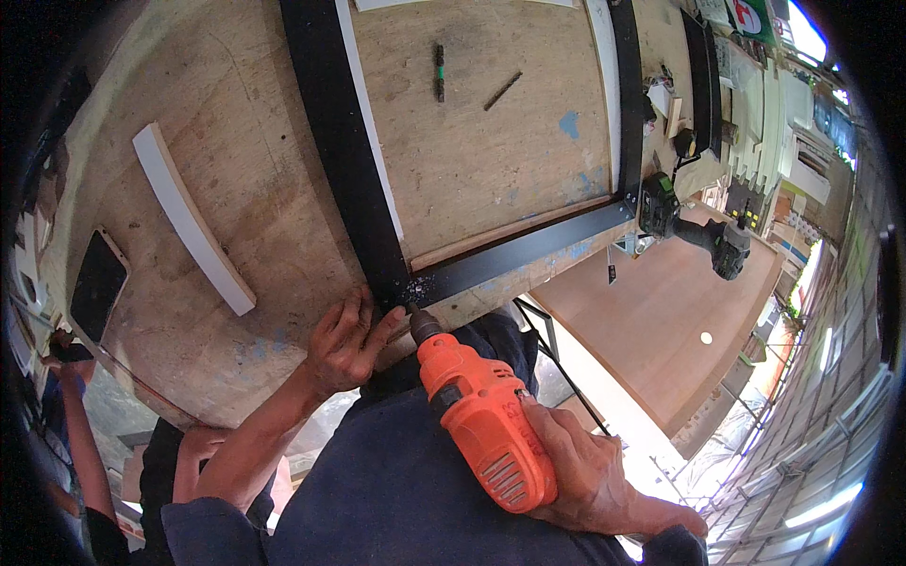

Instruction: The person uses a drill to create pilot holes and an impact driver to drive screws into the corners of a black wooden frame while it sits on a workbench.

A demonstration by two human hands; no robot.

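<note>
The right hand (585, 476) grips the orange drill (486, 415), slanting far-left to the near-left corner of the black frame (346, 160); the left hand (347, 344), half-curled, lies nearer, its hold unclear.

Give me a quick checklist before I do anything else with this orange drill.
1. Orange drill gripped in right hand: ok.
2. Left hand well away from the drill's chuck: not ok, the thumb is close beside it.
3. Corner of black frame free of shavings: not ok, some lie there.
4. Trigger released: cannot tell.
5. Second drill out of both hands: ok, off to the right.
</note>
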